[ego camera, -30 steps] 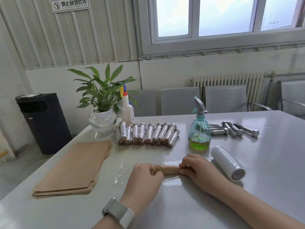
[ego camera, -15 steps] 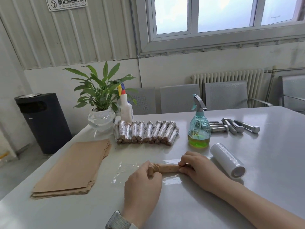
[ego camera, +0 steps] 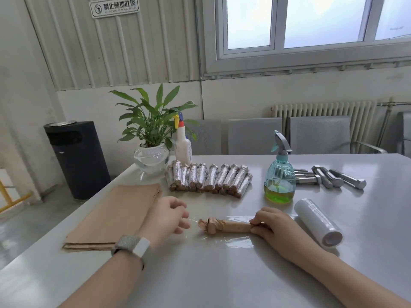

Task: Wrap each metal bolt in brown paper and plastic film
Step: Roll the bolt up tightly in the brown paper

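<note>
Leftmost, a black bin (ego camera: 77,160) on the floor beyond the tabletop (ego camera: 200,274) edge. On the tabletop at about 9 o'clock from the work spot: a flat stack of brown paper (ego camera: 115,216), likely kept there so the next sheet is one short reach away.

Left hand (ego camera: 165,215), watch (ego camera: 133,246) on its wrist, sits just left of the paper-wrapped bolt (ego camera: 224,226). Its grip looks pinched on the clear plastic film (ego camera: 239,241), thumb and fingertips closed at the film's left edge; the film is faint there, so this is a judgement. Probably it pulls the film taut before rolling.

The bolt lies flat, centre front, on the film. Long axis runs 9 to 3 o'clock, nearly parallel to the near tabletop edge. The lumpy head end, paper twisted over it, points to 9 o'clock; the shank end points to 3 o'clock.

At 12 o'clock from it: a row of finished wrapped bolts (ego camera: 209,180), side by side, with a potted plant (ego camera: 152,134) and a white bottle (ego camera: 183,147) behind.

Right hand (ego camera: 278,227): grip clamped on the bolt's shank end, fingers curled over it, apparently pinning it so it cannot roll.

At 1 o'clock, a green spray bottle (ego camera: 279,174); behind it bare bolts (ego camera: 331,178) awaiting wrapping. At 3 o'clock, the film roll (ego camera: 318,221) lies just right of the right hand.
</note>
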